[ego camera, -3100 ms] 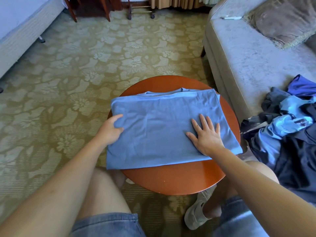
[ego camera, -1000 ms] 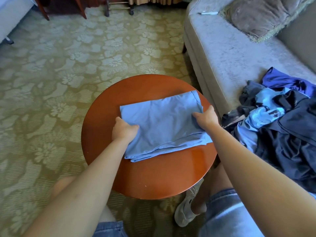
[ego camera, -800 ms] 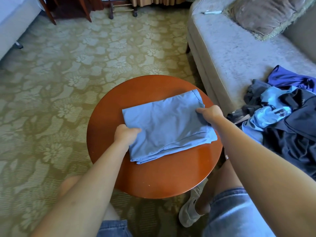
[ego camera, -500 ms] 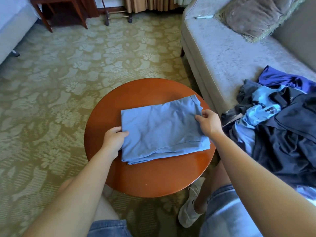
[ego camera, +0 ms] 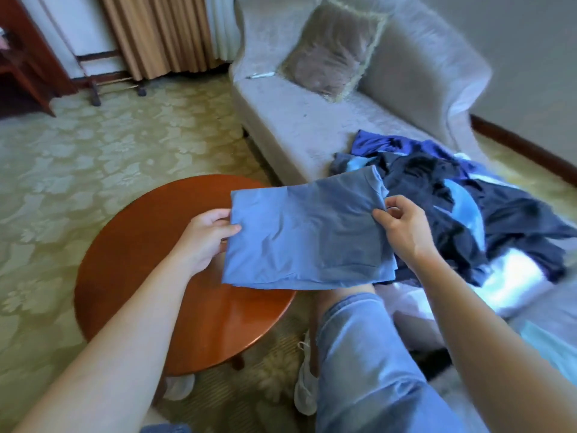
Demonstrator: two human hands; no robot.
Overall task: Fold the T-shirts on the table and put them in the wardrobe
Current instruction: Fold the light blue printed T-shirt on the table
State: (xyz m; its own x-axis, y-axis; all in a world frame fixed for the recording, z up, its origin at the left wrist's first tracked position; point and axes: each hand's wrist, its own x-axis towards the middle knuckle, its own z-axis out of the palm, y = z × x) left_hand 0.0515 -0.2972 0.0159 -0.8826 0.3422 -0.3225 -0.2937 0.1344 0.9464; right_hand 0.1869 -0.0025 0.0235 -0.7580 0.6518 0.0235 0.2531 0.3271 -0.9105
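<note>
Head view: left hand and right hand each pinch 1 side of the folded blue T-shirt, held above the round table.

Light blue T-shirt, red-brown table, green floral carpet, grey sofa.
</note>
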